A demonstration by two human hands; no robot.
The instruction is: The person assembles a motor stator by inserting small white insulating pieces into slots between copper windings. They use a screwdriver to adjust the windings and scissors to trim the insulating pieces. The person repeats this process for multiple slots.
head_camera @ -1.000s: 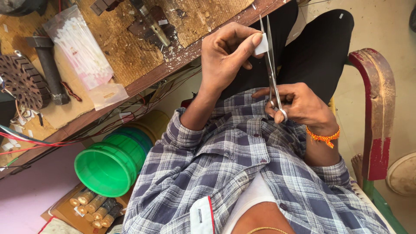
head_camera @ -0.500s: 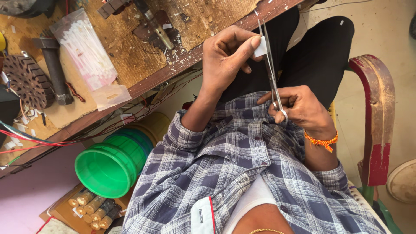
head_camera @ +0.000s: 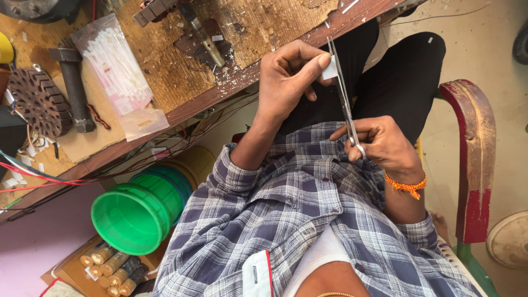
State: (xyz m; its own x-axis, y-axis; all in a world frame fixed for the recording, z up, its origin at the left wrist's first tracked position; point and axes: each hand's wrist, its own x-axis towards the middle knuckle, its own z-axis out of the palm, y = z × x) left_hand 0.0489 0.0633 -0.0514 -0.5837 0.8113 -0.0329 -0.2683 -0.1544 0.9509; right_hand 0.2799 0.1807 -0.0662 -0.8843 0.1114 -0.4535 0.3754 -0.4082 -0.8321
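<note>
As before, left hand (head_camera: 286,82) pinching white slip (head_camera: 330,69), scissors (head_camera: 344,102) unmoved

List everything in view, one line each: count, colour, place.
Scissors: one, silver, in the right hand, blades at the paper.
Paper piece: one, white, pinched by the left hand.
Workbench: one, worn brown, top left.
Bag of strips: one, clear with white strips, on the bench.
Slotted metal core: one, dark brown, bench's left edge.
Bolt: one, dark grey, beside the core.
Tub: one, green, under the bench.
Chair arm: one, red, at right.
Left hand: one.
Right hand: one, orange thread at the wrist.
</note>
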